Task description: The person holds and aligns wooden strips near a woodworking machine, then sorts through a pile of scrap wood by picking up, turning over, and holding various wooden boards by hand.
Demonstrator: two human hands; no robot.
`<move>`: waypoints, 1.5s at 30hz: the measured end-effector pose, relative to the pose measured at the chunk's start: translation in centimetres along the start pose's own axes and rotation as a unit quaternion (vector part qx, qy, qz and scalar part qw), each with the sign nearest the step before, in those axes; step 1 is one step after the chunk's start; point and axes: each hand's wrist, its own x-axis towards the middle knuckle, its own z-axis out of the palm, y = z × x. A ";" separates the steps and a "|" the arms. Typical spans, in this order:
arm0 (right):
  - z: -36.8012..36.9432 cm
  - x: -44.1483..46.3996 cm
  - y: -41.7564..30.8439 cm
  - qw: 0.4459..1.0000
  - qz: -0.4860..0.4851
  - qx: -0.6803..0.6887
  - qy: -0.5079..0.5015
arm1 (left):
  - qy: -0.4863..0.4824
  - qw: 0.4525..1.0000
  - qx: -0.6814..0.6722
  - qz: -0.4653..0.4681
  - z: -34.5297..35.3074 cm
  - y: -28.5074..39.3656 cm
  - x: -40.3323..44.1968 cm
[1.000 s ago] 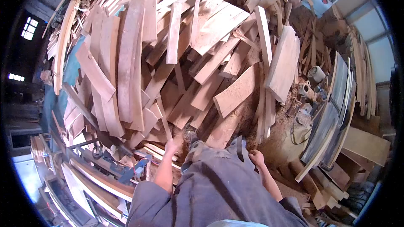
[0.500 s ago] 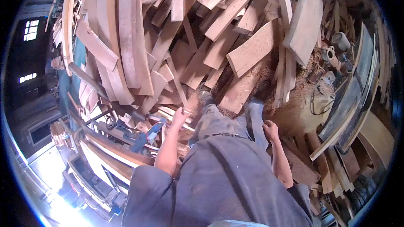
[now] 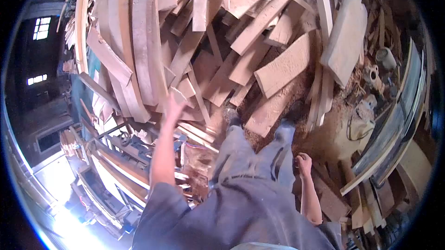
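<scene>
My left hand [image 3: 174, 107] is stretched forward over the wood heap, a little blurred, with the thumb apart from the fingers and nothing visibly held. Its fingertips are at the near end of a short board [image 3: 186, 87]; whether they touch it I cannot tell. Long curved planks [image 3: 145, 41] lie just beyond. Down beside my right thigh hangs my right hand [image 3: 303, 163], its fingers curled in with nothing visible in them. Ahead of my legs lie a short curved board [image 3: 283, 67] and another board [image 3: 266, 115] near my feet.
Sawdust [image 3: 320, 143] covers the floor on the right. A thick board [image 3: 344, 39] leans at the upper right, near a pale cylindrical object [image 3: 385, 58]. Long dark panels [image 3: 394, 111] stand along the right side. Stacked timber [image 3: 123, 171] lies at the lower left.
My left hand has moved forward and left, from beside my thigh to the boards, and its fingers have opened. My right hand stays by my thigh. The view has shifted slightly.
</scene>
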 end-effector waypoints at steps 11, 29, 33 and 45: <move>31.1 6.0 -39.6 0.920 -0.089 0.105 -0.367 | 0.208 0.941 0.247 -0.099 -21.8 -10.1 23.7; 76.0 14.2 -65.8 0.712 -0.037 0.476 -0.515 | 0.257 0.961 0.094 -0.034 -18.9 -19.8 28.8; 76.6 12.6 -66.7 0.683 -0.041 0.507 -0.525 | 0.257 0.955 0.141 -0.052 -19.1 -19.7 28.5; 58.6 13.5 -56.1 0.862 -0.073 0.375 -0.334 | 0.233 0.965 0.105 -0.052 -18.6 -20.9 29.2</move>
